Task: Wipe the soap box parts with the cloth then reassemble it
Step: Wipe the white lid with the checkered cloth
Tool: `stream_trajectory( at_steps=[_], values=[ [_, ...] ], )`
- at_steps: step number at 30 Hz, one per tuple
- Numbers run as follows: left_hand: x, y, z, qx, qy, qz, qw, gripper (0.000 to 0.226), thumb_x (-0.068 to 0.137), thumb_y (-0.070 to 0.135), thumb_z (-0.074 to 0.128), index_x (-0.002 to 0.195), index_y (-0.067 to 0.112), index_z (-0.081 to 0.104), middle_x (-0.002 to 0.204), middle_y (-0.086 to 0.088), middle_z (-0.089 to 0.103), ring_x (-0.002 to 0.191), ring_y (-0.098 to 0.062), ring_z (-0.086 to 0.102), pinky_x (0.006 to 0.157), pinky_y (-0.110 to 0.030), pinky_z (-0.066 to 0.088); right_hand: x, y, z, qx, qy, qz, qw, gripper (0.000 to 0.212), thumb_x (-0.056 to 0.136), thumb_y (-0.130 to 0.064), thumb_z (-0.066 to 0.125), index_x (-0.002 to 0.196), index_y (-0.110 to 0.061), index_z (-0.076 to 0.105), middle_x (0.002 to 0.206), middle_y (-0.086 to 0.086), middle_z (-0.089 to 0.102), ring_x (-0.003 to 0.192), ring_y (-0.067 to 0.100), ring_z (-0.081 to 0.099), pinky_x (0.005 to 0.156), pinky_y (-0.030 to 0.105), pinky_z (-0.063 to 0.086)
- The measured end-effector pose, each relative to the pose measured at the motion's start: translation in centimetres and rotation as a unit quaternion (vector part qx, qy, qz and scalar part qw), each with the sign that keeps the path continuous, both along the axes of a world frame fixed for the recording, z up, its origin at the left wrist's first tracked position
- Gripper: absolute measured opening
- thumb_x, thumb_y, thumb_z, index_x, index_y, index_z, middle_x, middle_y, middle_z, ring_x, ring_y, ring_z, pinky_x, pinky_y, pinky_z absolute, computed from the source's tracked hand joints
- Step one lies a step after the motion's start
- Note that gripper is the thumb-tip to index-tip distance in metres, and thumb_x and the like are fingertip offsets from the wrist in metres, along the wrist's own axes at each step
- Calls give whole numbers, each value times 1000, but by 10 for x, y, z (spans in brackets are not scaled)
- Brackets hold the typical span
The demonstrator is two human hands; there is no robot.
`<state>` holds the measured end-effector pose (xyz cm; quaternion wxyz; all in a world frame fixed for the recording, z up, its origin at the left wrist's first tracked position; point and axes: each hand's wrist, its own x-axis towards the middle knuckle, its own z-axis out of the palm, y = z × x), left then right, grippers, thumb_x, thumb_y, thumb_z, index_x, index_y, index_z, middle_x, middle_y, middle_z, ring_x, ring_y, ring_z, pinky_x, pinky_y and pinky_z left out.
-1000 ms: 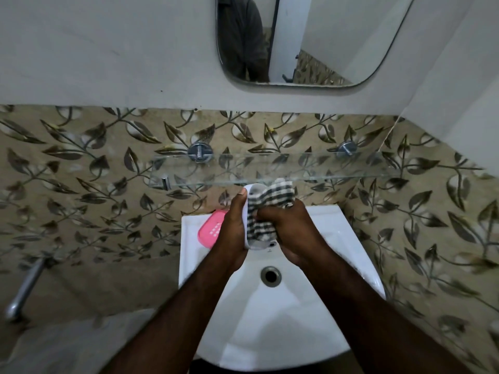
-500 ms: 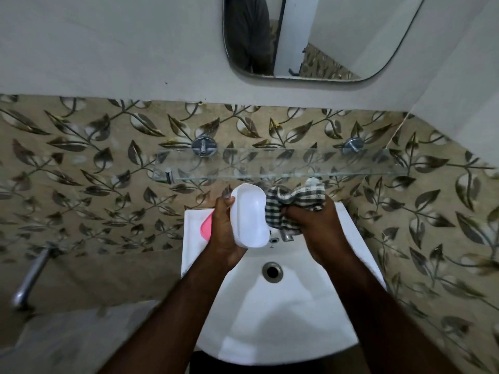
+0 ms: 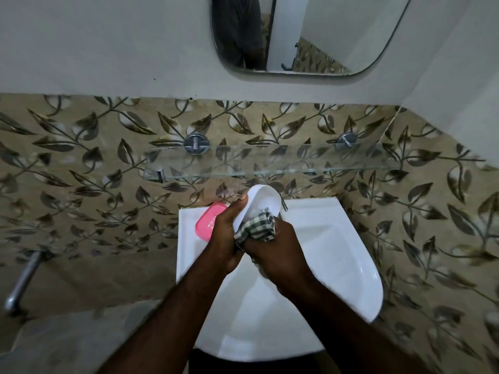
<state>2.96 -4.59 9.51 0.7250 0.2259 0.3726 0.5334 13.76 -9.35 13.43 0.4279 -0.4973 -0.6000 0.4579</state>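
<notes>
While fingers of the left hand (image 3: 224, 234) clamped the white soap box half (image 3: 266, 199) above the washbasin (image 3: 351, 265), the right hand (image 3: 279, 251) clutched the checked cloth (image 3: 256, 225), pressed inside it.

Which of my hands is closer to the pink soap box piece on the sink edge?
Left. The left hand, gripping the white tray, is right beside the pink piece, overlapping its right edge in view. The right hand, holding the cloth, is farther right, beyond the left hand.
</notes>
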Motion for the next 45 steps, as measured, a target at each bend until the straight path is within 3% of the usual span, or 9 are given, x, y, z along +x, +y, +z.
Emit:
stream_trajectory(
  at_steps=[7, 10, 12, 18, 22, 24, 30, 37, 45],
  values=[
    [-2, -3, 4, -71, -12, 57, 996, 28, 81, 39, 68, 95, 15, 74, 91, -17, 76, 79, -34, 73, 69, -38, 60, 10, 8, -13, 259, -421, 88, 865, 14, 75, -8, 64, 86, -13, 59, 76, 8, 69, 75, 35, 62, 61, 32, 36],
    [-1, -8, 6, -58, -22, 60, 996, 42, 86, 38, 62, 116, 9, 68, 112, -19, 70, 95, -33, 69, 86, -39, 55, 1, 7, -7, 7, -95, 28, 995, 16, 75, -2, 67, 78, -17, 66, 71, 2, 70, 67, 25, 64, 57, 30, 50],
    [1, -10, 9, -44, -31, 48, 997, 55, 85, 40, 60, 125, 2, 63, 112, -21, 69, 92, -31, 69, 87, -39, 55, -3, 6, -3, -83, 80, 8, 993, 27, 73, 4, 67, 70, -23, 67, 60, -5, 65, 54, 16, 57, 48, 24, 45],
    [-2, -5, 13, -92, -27, 63, 993, 42, 85, 36, 65, 117, 9, 64, 127, -29, 60, 107, -43, 60, 104, -58, 43, 14, 6, -7, 253, -437, 103, 857, 18, 73, -5, 62, 86, -15, 53, 75, 6, 65, 74, 31, 61, 58, 29, 27],
    [2, -8, 15, -71, -17, 50, 996, 43, 87, 36, 61, 118, 7, 66, 119, -23, 67, 100, -35, 66, 90, -42, 54, 5, 7, 4, 11, -50, 55, 997, 21, 74, 5, 66, 73, -16, 62, 62, -3, 61, 57, 13, 55, 57, 27, 42],
    [2, -7, 15, -42, -13, 50, 998, 46, 83, 37, 63, 116, 6, 68, 111, -21, 70, 93, -33, 69, 85, -39, 56, 2, 1, 6, -46, 117, 42, 991, 20, 73, 4, 68, 70, -16, 64, 58, -4, 60, 51, 11, 51, 52, 25, 41],
    [3, -5, 15, -59, 12, 45, 997, 24, 85, 38, 65, 85, 17, 77, 84, -13, 75, 73, -30, 71, 88, -45, 53, 22, 9, 2, 212, -407, 111, 882, 27, 72, -5, 63, 80, -21, 42, 73, 6, 67, 72, 32, 61, 54, 28, 24],
    [-1, -5, 16, 18, -61, 51, 997, 41, 83, 35, 57, 109, 7, 72, 105, -18, 73, 91, -30, 71, 83, -38, 57, 1, 15, 8, -82, 137, -14, 987, 17, 70, -2, 66, 77, -16, 71, 67, -2, 70, 61, 13, 66, 50, 23, 49],
    [-3, -16, 8, 7, -73, 30, 997, 51, 91, 40, 48, 122, 3, 64, 115, -20, 68, 103, -32, 66, 94, -43, 50, 9, 17, 12, -75, 134, 67, 986, 20, 76, 8, 66, 89, -6, 70, 79, 9, 74, 73, 22, 71, 62, 32, 56]
  ],
)
